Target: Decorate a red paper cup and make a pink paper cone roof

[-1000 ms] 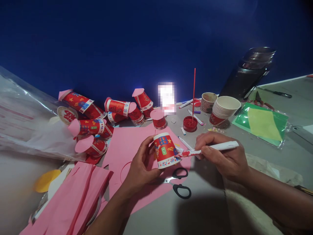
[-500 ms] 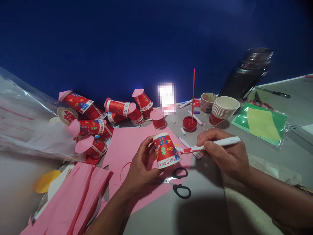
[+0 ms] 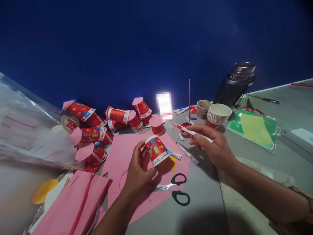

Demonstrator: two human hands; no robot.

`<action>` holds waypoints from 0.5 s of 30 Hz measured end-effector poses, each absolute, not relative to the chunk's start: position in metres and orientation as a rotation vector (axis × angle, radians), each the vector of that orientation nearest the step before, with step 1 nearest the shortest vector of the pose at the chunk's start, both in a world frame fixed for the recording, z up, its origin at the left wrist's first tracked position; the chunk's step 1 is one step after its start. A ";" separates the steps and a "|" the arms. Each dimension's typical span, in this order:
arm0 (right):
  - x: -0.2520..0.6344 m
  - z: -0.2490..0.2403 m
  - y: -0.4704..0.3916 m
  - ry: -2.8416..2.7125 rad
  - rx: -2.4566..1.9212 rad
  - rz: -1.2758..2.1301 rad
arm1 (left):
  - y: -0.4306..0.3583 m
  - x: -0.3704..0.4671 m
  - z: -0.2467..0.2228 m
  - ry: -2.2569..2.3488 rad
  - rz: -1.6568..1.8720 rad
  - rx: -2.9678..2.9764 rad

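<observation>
With the left hand (image 3: 138, 169) curled around the patterned paper cup (image 3: 157, 150) and the right hand (image 3: 210, 141) pinching a red-and-white marker (image 3: 180, 127) apart from it, a light but steady left grip should keep the tilted wall undented and strokes tidy.

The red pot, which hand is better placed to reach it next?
Probably the right hand: it's nearer the red pot, with a pen in its grip; the left hand holds a cup.

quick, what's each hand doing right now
Left hand: closed around a decorated red paper cup.
Right hand: closed on a white-and-red marker, tip apart from the cup.
</observation>
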State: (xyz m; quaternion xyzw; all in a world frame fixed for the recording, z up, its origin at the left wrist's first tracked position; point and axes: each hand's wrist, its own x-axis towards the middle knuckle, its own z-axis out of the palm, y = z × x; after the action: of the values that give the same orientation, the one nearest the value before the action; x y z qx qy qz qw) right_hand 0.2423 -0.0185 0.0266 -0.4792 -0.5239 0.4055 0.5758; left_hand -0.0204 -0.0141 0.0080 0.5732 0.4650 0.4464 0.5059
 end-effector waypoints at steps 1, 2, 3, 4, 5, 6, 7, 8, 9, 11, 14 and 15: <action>0.243 0.025 -0.018 -1.226 -1.129 0.987 | -0.013 -0.020 0.008 1.146 1.090 1.395; 0.243 0.024 -0.017 -1.222 -1.135 1.022 | -0.013 -0.020 0.008 1.170 1.099 1.408; 0.244 0.023 -0.016 -1.218 -1.139 1.060 | -0.012 -0.021 0.007 1.195 1.109 1.424; 0.244 0.023 -0.015 -1.210 -1.141 1.093 | -0.012 -0.021 0.006 1.223 1.123 1.445; 0.244 0.022 -0.013 -1.200 -1.139 1.123 | -0.011 -0.021 0.005 1.253 1.140 1.469; 0.243 0.021 -0.012 -1.190 -1.138 1.149 | -0.011 -0.022 0.004 1.280 1.155 1.496; 0.243 0.020 -0.010 -1.179 -1.141 1.171 | -0.011 -0.022 0.002 1.302 1.167 1.522; 0.243 0.019 -0.009 -1.164 -1.150 1.185 | -0.011 -0.023 0.000 1.320 1.179 1.545; 0.242 0.018 -0.007 -1.145 -1.163 1.191 | -0.010 -0.023 -0.001 1.338 1.186 1.566; 0.242 0.015 -0.004 -1.092 -1.185 1.177 | -0.011 -0.023 -0.003 1.377 1.191 1.609; 0.246 0.015 0.001 -0.993 -1.148 1.119 | -0.011 -0.024 -0.003 1.414 1.202 1.653; 0.249 0.017 0.003 -0.965 -1.123 1.111 | -0.011 -0.024 -0.003 1.423 1.206 1.658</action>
State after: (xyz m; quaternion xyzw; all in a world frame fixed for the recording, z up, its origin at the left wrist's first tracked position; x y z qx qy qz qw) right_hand 0.2488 0.0026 0.0171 -0.4846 -0.4165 0.4795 0.6015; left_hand -0.0240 -0.0107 -0.0027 0.6300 0.5406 0.4584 0.3174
